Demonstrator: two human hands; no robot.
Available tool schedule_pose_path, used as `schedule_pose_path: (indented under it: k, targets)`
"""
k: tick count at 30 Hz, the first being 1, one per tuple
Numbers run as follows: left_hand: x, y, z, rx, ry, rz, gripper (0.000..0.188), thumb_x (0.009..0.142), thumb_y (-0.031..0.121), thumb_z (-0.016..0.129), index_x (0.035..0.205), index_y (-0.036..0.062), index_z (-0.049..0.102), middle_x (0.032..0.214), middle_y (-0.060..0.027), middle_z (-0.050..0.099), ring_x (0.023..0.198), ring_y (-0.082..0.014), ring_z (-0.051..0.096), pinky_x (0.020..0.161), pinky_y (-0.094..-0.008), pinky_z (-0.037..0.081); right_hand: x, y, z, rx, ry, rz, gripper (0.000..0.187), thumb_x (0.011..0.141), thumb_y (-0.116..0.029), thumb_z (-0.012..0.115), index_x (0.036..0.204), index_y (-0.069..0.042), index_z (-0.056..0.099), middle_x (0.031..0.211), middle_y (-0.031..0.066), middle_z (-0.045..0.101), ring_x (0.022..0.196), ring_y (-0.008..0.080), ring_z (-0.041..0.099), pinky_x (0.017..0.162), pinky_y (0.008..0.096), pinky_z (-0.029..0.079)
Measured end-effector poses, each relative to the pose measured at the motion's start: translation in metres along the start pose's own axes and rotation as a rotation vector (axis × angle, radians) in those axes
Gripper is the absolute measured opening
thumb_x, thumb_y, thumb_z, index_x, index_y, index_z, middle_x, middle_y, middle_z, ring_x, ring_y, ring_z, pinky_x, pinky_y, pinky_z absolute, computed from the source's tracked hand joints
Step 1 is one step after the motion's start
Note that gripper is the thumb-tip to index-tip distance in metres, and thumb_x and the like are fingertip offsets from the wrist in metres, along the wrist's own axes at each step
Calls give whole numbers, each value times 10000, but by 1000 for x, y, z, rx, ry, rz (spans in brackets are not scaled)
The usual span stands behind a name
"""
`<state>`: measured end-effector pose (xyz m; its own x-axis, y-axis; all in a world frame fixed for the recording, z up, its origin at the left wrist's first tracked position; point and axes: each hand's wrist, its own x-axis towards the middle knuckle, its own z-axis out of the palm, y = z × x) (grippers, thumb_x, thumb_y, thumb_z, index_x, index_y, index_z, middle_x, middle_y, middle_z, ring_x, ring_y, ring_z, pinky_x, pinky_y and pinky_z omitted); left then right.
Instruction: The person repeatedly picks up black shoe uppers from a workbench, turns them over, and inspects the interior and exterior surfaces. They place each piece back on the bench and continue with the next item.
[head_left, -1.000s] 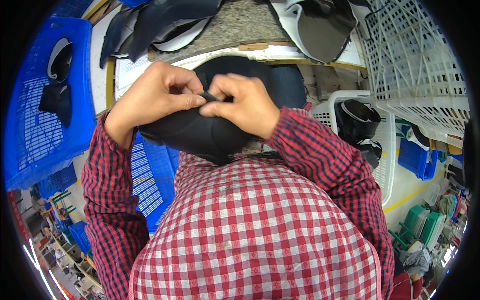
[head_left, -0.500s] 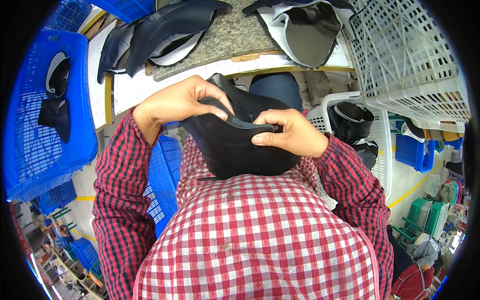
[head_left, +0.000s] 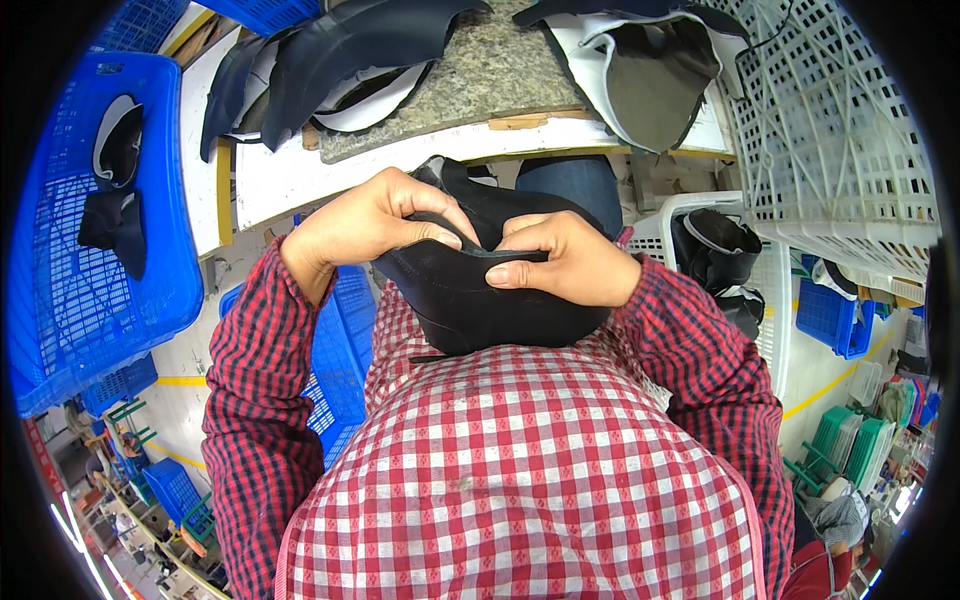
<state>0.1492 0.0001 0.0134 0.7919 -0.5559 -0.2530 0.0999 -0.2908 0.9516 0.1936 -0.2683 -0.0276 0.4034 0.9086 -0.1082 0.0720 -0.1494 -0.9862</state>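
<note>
A black shoe upper (head_left: 490, 308) rests against my checked apron, its top edge turned toward me. My left hand (head_left: 385, 222) pinches this edge on the left, thumb on the near side and fingers inside the opening. Close beside it, my right hand (head_left: 570, 258) grips the same edge, its thumb pressed flat on the outer face and the index finger curled over the inside. A narrow strip of lining shows along the edge between the two hands. Most of the upper's inside is hidden by my fingers and the folded material.
Beyond my hands, dark uppers with white lining (head_left: 350, 75) and another upper (head_left: 655, 80) lie on a white bench (head_left: 275, 185) with a stone slab (head_left: 455, 95). Blue crates (head_left: 165, 300) stand left. White baskets (head_left: 840, 130) stand right, the lower one holding black uppers (head_left: 715, 245).
My right hand has shifted slightly left along the edge, nearer my left hand. The view has moved a little, and both hands keep their pinch on the upper.
</note>
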Motion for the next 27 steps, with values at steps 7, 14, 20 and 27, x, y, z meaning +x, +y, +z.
schedule_pose_path:
  k: [7, 14, 20, 27]
  targets:
    - [0, -11, -5, -15, -41, 33, 196, 980, 81, 692, 1128, 0, 790, 1033, -97, 788, 951, -177, 733, 900, -302, 559, -5, 1, 7, -52, 90, -23, 189, 953, -200, 786, 954, -11, 785, 778, 37, 607, 760, 134, 579, 689, 315, 460]
    - [-40, 8, 21, 60, 400, -186, 388, 1090, 359, 565, 1182, -7, 655, 1041, -48, 698, 984, -115, 638, 900, -263, 481, -7, 2, 9, -29, 177, 20, 209, 942, -242, 792, 936, -33, 790, 800, 55, 643, 724, 171, 621, 672, 324, 490]
    - [-57, -11, 63, 65, 701, -4, 363, 857, 100, 854, 1141, 5, 650, 1001, -78, 727, 973, -146, 686, 907, -315, 546, 14, -14, 10, -457, 159, -235, 304, 929, -287, 786, 1096, -49, 696, 851, 98, 687, 817, 280, 696, 711, 393, 526]
    - [-56, -12, 72, 165, 858, 38, 322, 819, 71, 882, 1042, 15, 657, 925, -11, 661, 893, -93, 614, 837, -272, 514, 29, -23, 34, -548, 179, -192, 376, 945, -311, 754, 1004, -9, 538, 876, 211, 680, 814, 426, 686, 666, 487, 533]
